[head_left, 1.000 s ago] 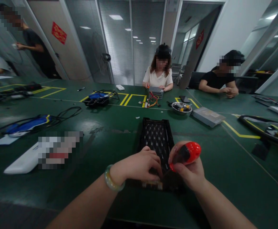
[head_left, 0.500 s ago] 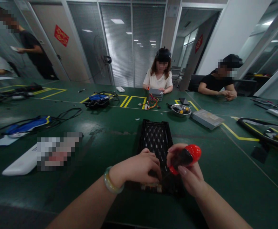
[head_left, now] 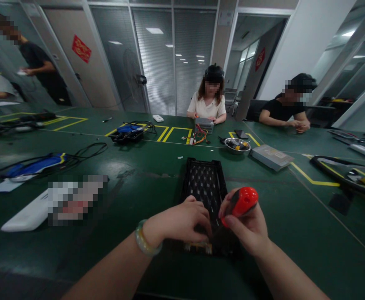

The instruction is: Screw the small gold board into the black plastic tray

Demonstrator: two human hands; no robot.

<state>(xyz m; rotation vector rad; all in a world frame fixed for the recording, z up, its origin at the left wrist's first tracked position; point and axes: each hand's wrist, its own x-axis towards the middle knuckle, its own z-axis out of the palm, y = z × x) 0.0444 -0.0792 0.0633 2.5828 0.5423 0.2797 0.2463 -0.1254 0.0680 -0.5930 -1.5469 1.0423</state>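
Note:
A screwdriver [head_left: 245, 201] with a red and black handle is wrapped in the fingers of my right hand [head_left: 252, 229]. Its butt end faces up and to the right, and its dark shaft slants down toward the near part of a black rectangular casing [head_left: 187, 177]. The casing lies in front of me, with rows of slots in its floor. Over its near left side, my left hand [head_left: 182, 221] is closed, fingers curled down; what the fingertips pinch is hidden. Just below them a small brownish part with metal pieces [head_left: 197, 248] shows at the casing's near end.
A metal bowl of tools [head_left: 237, 146] and a flat grey metal box [head_left: 271, 157] stand beyond the casing to the right. At left lie a white device [head_left: 26, 212] and a blue item with cables [head_left: 38, 164]. Across the table sits a person [head_left: 207, 102] handling a grey unit.
The screwdriver handle has turned a little, its red end shifting left and showing more of its top. My right hand moves slightly with it; my left hand stays almost still.

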